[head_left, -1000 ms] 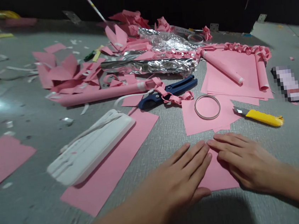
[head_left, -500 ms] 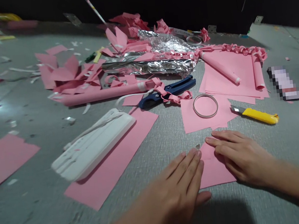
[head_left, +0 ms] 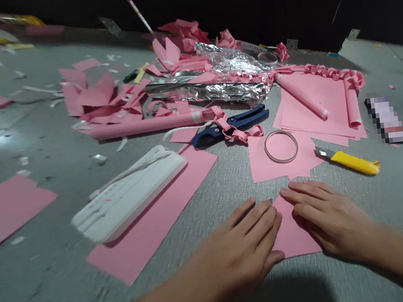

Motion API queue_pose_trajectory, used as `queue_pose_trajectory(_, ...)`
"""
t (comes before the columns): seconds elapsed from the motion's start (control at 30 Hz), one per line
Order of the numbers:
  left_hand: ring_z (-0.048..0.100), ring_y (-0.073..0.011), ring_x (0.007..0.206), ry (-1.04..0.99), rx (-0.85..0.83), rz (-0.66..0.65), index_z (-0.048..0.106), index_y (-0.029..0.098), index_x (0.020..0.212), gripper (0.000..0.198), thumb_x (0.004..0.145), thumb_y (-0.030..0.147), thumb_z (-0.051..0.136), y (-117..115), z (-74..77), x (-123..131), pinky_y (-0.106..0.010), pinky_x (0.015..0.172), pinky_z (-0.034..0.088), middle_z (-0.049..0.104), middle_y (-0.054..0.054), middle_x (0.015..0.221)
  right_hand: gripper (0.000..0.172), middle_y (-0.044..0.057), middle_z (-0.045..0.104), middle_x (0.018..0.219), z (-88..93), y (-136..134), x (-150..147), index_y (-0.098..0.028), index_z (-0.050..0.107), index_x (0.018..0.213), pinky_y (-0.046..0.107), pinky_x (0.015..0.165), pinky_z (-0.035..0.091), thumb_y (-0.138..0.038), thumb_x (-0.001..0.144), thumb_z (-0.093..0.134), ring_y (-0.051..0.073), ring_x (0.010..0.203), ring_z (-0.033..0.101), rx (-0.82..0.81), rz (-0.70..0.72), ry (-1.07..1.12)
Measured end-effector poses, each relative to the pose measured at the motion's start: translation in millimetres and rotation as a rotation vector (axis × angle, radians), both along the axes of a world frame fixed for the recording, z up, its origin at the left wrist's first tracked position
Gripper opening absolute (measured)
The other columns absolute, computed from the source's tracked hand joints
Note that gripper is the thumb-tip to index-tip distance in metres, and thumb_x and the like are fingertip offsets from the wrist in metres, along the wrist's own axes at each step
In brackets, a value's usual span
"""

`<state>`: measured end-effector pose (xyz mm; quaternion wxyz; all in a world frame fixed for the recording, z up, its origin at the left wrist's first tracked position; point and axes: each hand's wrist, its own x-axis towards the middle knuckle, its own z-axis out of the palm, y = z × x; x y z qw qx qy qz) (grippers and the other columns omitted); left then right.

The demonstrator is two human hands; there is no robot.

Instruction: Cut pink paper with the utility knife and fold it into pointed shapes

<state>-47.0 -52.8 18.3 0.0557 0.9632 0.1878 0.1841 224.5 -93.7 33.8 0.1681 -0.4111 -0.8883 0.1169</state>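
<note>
A sheet of pink paper [head_left: 295, 237] lies on the table close to me, its far end narrowing to a point between my hands. My left hand [head_left: 249, 242] rests along its left edge, fingers stretched out, thumb near the bottom left corner. On the right edge lies my right hand [head_left: 325, 215], its fingers flat and pointing at the paper's tip. Just beyond, a roll of tape [head_left: 282, 161] sits on another pink piece [head_left: 260, 161]. A yellow utility knife [head_left: 356, 162] with its blade out lies to the right.
A white power strip [head_left: 130, 197] sits on a pink sheet [head_left: 123, 267] at left. Blue-handled scissors [head_left: 231, 125], a paper chain [head_left: 243, 134], rolled paper tubes [head_left: 144, 125] and foil [head_left: 213, 89] lie behind. A phone-like item [head_left: 387, 117], blurred out, is at right.
The whole view has shifted slightly, so things sit a bit lower and further right. My left thumb has come in against the paper; my right hand stays on its edge.
</note>
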Motion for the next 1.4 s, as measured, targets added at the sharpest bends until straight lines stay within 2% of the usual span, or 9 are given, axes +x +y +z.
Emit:
queue_pose_trajectory(0.13,0.066,-0.0306,0.139,0.027,0.013,-0.023,0.066,0.007,0.140,0.041,0.115,0.038,0.058,3.2,-0.9,0.8,-0.044,0.122,0.049,0.071,-0.020,0.147,0.026,0.016,0.070,0.150,2.4,-1.4,1.0,-0.019,0.065,0.127,0.057,0.120,0.056,-0.009,0.106,0.053,0.032,0.147,0.059,0.033,-0.082,0.075)
queue_pose_trajectory(0.27,0.062,-0.0319,0.146,0.052,0.035,-0.032,0.069,0.009,0.135,0.039,0.117,0.040,0.053,6.3,-4.7,1.7,-0.046,0.124,0.046,0.064,-0.020,0.158,0.003,0.012,0.073,0.115,1.9,-2.0,2.3,-0.021,0.062,0.106,0.053,0.096,0.059,-0.021,0.108,0.064,0.030,0.111,0.067,0.063,-0.297,0.158)
queue_pose_trajectory(0.4,0.064,-0.0303,0.144,0.049,0.037,-0.021,0.069,0.013,0.136,0.040,0.117,0.045,0.054,6.5,-7.0,1.8,-0.045,0.125,0.043,0.064,-0.019,0.160,0.016,0.008,0.072,0.101,0.2,-0.9,2.7,-0.022,0.061,0.111,0.050,0.081,0.053,-0.035,0.108,0.069,0.030,0.092,0.063,0.062,-0.393,0.105)
queue_pose_trajectory(0.53,0.066,-0.0303,0.140,0.033,0.065,-0.022,0.069,0.013,0.136,0.043,0.118,0.047,0.050,7.9,-7.1,4.2,-0.045,0.125,0.041,0.069,-0.017,0.153,0.015,0.008,0.075,0.106,-0.3,1.2,1.4,-0.020,0.062,0.124,0.045,0.083,0.054,-0.023,0.109,0.065,0.026,0.094,0.066,0.054,-0.337,0.182)
queue_pose_trajectory(0.63,0.066,-0.0295,0.140,-0.005,0.064,-0.013,0.070,0.014,0.133,0.044,0.118,0.049,0.048,9.9,-6.9,7.0,-0.044,0.125,0.039,0.072,-0.015,0.149,0.030,0.009,0.077,0.115,0.4,2.8,0.0,-0.021,0.062,0.138,0.041,0.091,0.059,-0.012,0.109,0.063,0.024,0.102,0.070,0.075,-0.280,0.274)
queue_pose_trajectory(0.73,0.064,-0.0279,0.142,-0.011,0.054,-0.017,0.068,0.013,0.139,0.049,0.118,0.052,0.047,11.2,-6.0,7.5,-0.041,0.126,0.036,0.072,-0.013,0.150,0.040,0.008,0.078,0.116,1.1,3.9,0.2,-0.022,0.061,0.147,0.037,0.091,0.061,-0.009,0.109,0.064,0.022,0.104,0.072,0.058,-0.249,0.343)
queue_pose_trajectory(0.97,0.056,-0.0284,0.152,0.021,-0.014,-0.020,0.061,0.011,0.152,0.058,0.116,0.055,0.054,9.9,-6.3,3.6,-0.041,0.131,0.032,0.065,-0.014,0.160,0.033,0.010,0.077,0.113,4.4,4.2,5.7,-0.020,0.074,0.128,0.036,0.086,0.064,-0.002,0.106,0.058,0.021,0.101,0.072,0.089,-0.152,0.244)
queue_pose_trajectory(1.1,0.056,-0.0300,0.152,0.030,-0.003,-0.039,0.060,0.009,0.153,0.060,0.114,0.055,0.058,10.8,-7.2,4.5,-0.044,0.130,0.033,0.063,-0.015,0.162,0.036,0.011,0.081,0.118,6.0,3.3,7.1,-0.017,0.073,0.130,0.038,0.096,0.065,0.002,0.105,0.056,0.022,0.109,0.075,0.144,-0.092,0.191)
queue_pose_trajectory(1.4,0.057,-0.0317,0.152,0.033,-0.004,-0.054,0.059,0.008,0.155,0.062,0.114,0.055,0.059,12.3,-11.2,4.7,-0.045,0.128,0.038,0.060,-0.019,0.163,0.028,0.011,0.083,0.128,-1.2,-2.0,15.3,-0.012,0.072,0.129,0.041,0.098,0.062,-0.002,0.108,0.058,0.024,0.116,0.075,0.102,0.043,0.107)
